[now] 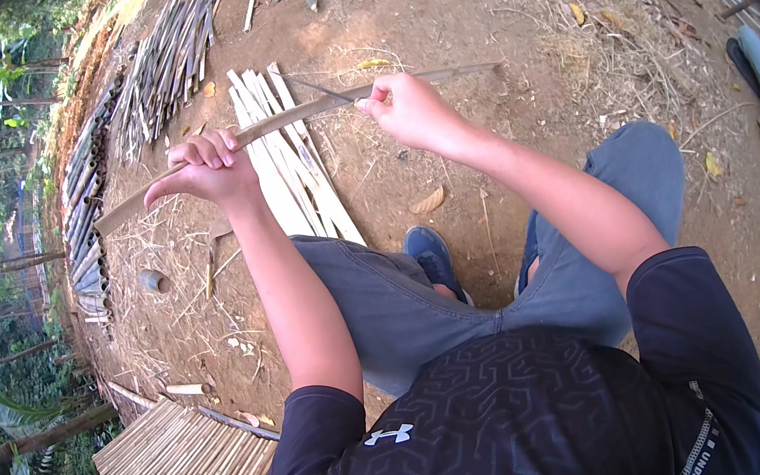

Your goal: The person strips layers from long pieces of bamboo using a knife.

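Observation:
A long, brownish bamboo strip [318,107] runs across in front of me, its left end nearer to me and its right end farther. My left hand [213,167] has its fingers curled over the strip, with the thumb stretched out along it to the left. My right hand [409,112] is closed, thumb against fingers, on a thin dark blade-like piece [317,87] that points up and left and crosses the strip. Its grip end is hidden in the hand, so I cannot make out its exact kind. The strip passes close by my right knuckles.
Pale split bamboo strips [301,176] lie on the dirt ahead of my knees. Darker bamboo strips [171,63] are heaped at the far left, beside a row of bamboo tubes [84,201]. A slatted bamboo platform [185,474] stands at lower left. Dry shavings [636,56] litter the right.

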Motion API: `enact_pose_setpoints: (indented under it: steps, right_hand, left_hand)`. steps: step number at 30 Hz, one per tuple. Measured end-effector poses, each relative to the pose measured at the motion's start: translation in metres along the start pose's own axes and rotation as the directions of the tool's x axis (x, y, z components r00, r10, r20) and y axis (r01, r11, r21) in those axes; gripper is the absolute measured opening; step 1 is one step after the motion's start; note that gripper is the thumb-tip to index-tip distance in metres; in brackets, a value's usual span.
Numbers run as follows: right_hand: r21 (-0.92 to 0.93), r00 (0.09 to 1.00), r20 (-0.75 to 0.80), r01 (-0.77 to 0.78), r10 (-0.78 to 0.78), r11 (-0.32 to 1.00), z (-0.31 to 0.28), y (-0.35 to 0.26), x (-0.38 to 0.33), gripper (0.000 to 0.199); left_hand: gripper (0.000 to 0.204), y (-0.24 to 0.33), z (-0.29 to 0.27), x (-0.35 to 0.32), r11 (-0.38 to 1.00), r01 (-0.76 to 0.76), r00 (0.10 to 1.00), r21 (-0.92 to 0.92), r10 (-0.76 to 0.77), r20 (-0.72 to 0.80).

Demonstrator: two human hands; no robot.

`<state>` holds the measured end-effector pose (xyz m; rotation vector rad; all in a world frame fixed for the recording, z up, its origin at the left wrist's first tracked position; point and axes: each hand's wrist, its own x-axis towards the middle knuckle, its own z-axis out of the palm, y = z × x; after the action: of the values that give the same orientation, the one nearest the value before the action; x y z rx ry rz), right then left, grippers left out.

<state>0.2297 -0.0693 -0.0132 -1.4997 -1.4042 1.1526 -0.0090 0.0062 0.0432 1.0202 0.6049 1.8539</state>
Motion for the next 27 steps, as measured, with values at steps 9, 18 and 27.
enact_pose_setpoints:
  steps: [9,18,27]
  right_hand:
    - [-0.004,0.997,0.076,-0.024,0.024,1.000,0.012,-0.017,-0.008,0.027]
    - [-0.027,0.998,-0.005,0.065,-0.065,0.998,0.011,-0.013,-0.013,0.024]
    - [-0.060,0.999,-0.025,0.041,-0.043,0.997,0.014,0.009,-0.012,0.027]
  left_hand:
    - [0.080,0.001,-0.007,0.002,0.999,0.018,1.000,-0.029,-0.017,0.026]
    - [0.079,0.002,-0.003,-0.004,0.999,0.036,0.998,-0.014,-0.035,0.049]
    - [0.079,-0.001,-0.006,0.000,1.000,0.014,1.000,-0.017,-0.014,0.018]
